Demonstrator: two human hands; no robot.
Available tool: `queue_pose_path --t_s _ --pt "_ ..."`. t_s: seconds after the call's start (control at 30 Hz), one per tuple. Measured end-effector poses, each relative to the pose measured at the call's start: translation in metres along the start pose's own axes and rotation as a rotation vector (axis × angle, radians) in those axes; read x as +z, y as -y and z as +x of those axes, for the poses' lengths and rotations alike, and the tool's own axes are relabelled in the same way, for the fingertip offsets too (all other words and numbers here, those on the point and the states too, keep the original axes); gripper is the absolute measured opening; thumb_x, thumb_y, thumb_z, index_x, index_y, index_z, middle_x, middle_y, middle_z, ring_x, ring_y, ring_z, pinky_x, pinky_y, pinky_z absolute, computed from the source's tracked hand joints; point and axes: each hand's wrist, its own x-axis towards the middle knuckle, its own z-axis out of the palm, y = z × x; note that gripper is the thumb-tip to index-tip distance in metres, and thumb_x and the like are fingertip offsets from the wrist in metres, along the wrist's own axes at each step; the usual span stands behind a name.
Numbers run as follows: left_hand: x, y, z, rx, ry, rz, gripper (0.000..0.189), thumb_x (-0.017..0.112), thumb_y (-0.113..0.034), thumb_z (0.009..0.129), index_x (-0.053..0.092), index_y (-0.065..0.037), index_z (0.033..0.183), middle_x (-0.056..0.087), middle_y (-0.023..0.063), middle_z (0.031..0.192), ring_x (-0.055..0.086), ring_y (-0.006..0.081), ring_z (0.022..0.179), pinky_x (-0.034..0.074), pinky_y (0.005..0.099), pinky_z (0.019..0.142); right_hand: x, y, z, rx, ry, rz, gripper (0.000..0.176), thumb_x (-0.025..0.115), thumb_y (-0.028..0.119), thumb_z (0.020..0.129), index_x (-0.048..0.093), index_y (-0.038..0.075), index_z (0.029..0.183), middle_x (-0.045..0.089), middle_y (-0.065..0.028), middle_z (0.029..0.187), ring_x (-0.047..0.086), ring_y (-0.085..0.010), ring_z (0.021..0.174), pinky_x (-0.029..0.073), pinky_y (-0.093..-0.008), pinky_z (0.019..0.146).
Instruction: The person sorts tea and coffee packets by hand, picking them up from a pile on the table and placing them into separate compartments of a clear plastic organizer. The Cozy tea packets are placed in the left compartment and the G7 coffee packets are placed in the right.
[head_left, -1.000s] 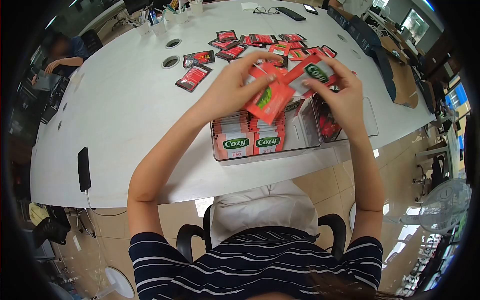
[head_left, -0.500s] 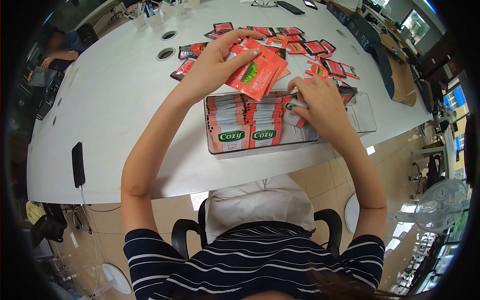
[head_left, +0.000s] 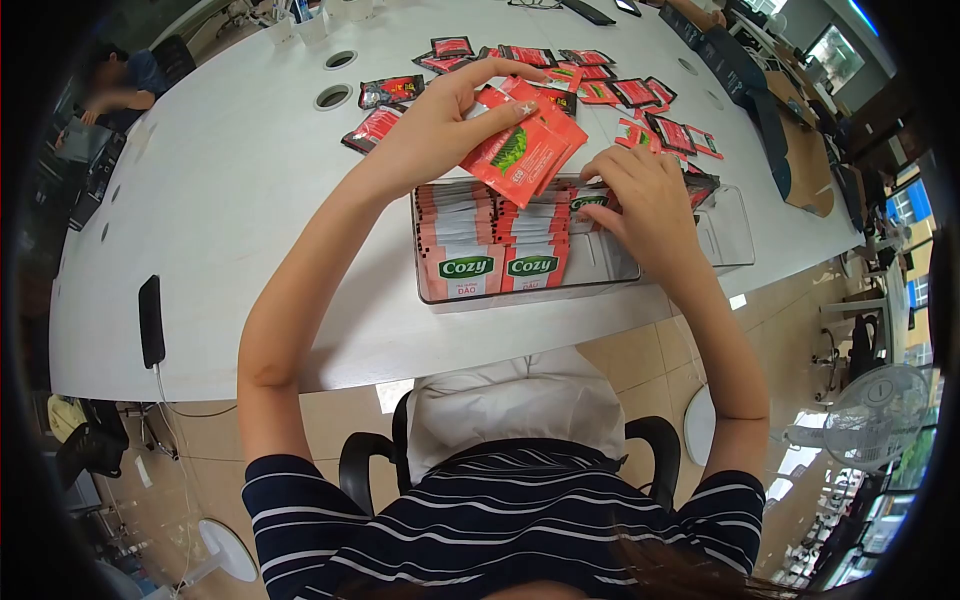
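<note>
Red sachets [head_left: 525,150] are pinched in the grip of the left hand [head_left: 440,120], above the clear box [head_left: 600,287]. The Cozy sachet [head_left: 588,203] inside is reached by the right hand [head_left: 645,205]; whether its grip is closed cannot be told. It is best seated upright, beside 2 packed rows [head_left: 467,268], knuckles clear of the rim, away from the nearby front edge of the desk [head_left: 200,250].

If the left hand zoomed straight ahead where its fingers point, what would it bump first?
Probably the loose packets on the table, just past the left hand's fingertips. It looks held above them, though, so it might sail over. I can't tell how high it is.
</note>
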Motion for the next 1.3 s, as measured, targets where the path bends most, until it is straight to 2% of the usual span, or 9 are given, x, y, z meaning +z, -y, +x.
queue_pose_path --t_s 0.27,0.37,0.47,0.57,0.67,0.97,1.17,1.23,1.3 --pt "0.002 -0.005 -0.002 0.008 0.014 -0.009 0.036 0.058 -0.027 0.095 0.055 -0.012 0.128 0.05 -0.0075 0.059 0.045 -0.0033 0.054 0.032 0.0175 0.05 0.007 0.001 0.0 -0.004 -0.047 -0.024 0.02 0.079 0.019 0.065 0.066 0.008 0.076 0.055 -0.0007 0.102 0.049 -0.0196 0.099 0.035 -0.0365 0.084" --pt "0.002 -0.005 -0.001 0.011 0.019 -0.014 0.036 0.058 -0.027 0.095 0.055 -0.012 0.128 0.047 -0.0083 0.057 0.041 -0.003 0.052 0.03 0.0183 0.049 0.0 0.005 -0.001 0.036 0.007 0.01 0.017 0.079 0.02 0.067 0.068 0.007 0.073 0.054 -0.0018 0.104 0.048 -0.0202 0.1 0.035 -0.0367 0.085" --pt "0.004 -0.004 -0.002 -0.004 0.021 -0.017 0.036 0.058 -0.026 0.095 0.055 -0.012 0.128 0.046 -0.0086 0.057 0.039 -0.0028 0.052 0.029 0.0187 0.048 -0.005 0.009 0.0 0.094 -0.038 -0.131 0.017 0.078 0.018 0.067 0.068 0.007 0.073 0.054 -0.0021 0.104 0.048 -0.0206 0.101 0.035 -0.0368 0.087" --pt "0.003 -0.003 -0.001 -0.015 0.031 0.006 0.036 0.058 -0.026 0.095 0.055 -0.011 0.128 0.047 -0.0086 0.057 0.04 -0.003 0.052 0.029 0.0184 0.049 -0.001 0.007 0.005 0.079 -0.043 -0.149 0.015 0.078 0.017 0.067 0.068 0.007 0.074 0.054 -0.0024 0.105 0.048 -0.0211 0.102 0.036 -0.0367 0.087" --pt "0.002 0.002 0.0 -0.001 0.032 -0.009 0.035 0.058 -0.026 0.095 0.055 -0.011 0.127 0.047 -0.0087 0.058 0.04 -0.003 0.052 0.029 0.0181 0.049 0.009 -0.001 0.01 -0.026 -0.063 -0.009 0.013 0.077 0.016 0.066 0.069 0.008 0.073 0.054 -0.0026 0.106 0.048 -0.0216 0.102 0.037 -0.0366 0.085" --pt "0.002 0.004 0.0 -0.011 0.076 0.008 0.033 0.059 -0.025 0.095 0.057 -0.011 0.125 0.042 -0.0103 0.058 0.035 -0.0039 0.051 0.025 0.0182 0.046 0.002 -0.009 0.019 0.008 -0.024 0.034 0.052 0.084 0.018 0.056 0.048 0.013 0.093 0.052 -0.0012 0.098 0.051 -0.0219 0.098 0.038 -0.0378 0.083" --pt "0.009 0.011 0.002 0.012 0.044 -0.05 0.032 0.06 -0.023 0.094 0.057 -0.012 0.124 0.042 -0.0102 0.057 0.033 -0.0034 0.05 0.023 0.0186 0.045 0.004 -0.014 0.019 -0.028 0.0 0.034 0.055 0.083 0.016 0.058 0.053 0.013 0.104 0.056 -0.0006 0.097 0.052 -0.0218 0.098 0.038 -0.0378 0.085" --pt "0.01 0.006 0.001 0.016 0.028 -0.036 0.032 0.06 -0.023 0.094 0.056 -0.012 0.124 0.043 -0.0103 0.057 0.033 -0.0033 0.049 0.023 0.0187 0.045 -0.002 -0.017 0.018 0.014 -0.033 0.198 0.048 0.081 0.016 0.064 0.057 0.011 0.105 0.059 -0.0015 0.093 0.054 -0.0212 0.095 0.039 -0.0363 0.085" --pt "0.007 0.005 0.002 0.005 0.037 -0.035 0.034 0.062 -0.02 0.093 0.055 -0.008 0.124 0.056 -0.0058 0.067 0.047 -0.0026 0.058 0.034 0.0167 0.049 -0.01 -0.018 0.021 0.073 -0.07 0.391 0.04 0.079 0.015 0.069 0.061 0.008 0.104 0.062 -0.0026 0.088 0.056 -0.0191 0.088 0.041 -0.0336 0.081"
